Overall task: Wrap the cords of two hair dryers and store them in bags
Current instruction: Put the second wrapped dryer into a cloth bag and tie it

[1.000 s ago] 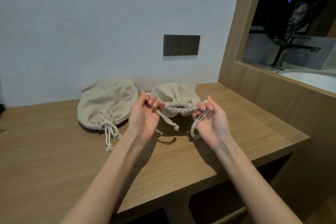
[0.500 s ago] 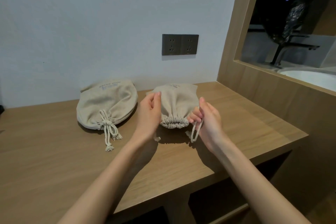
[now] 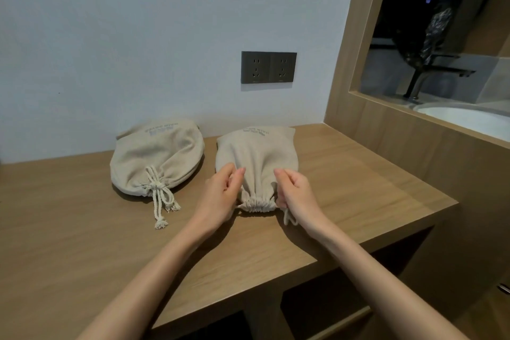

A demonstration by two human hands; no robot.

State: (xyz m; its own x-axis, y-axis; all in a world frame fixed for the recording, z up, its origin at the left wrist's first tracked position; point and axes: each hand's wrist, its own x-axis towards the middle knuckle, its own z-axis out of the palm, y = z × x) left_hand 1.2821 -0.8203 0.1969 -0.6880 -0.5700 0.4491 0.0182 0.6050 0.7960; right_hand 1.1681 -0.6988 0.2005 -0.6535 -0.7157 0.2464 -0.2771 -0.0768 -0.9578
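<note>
One tied bag [image 3: 156, 159] beside cinched bag [image 3: 256, 157]

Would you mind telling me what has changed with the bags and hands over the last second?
The right drawstring bag, held up by its cords, came down and now lies flat on the wooden counter, mouth cinched. The left hand and right hand lowered with it to its neck. The tied left bag stayed put.
</note>
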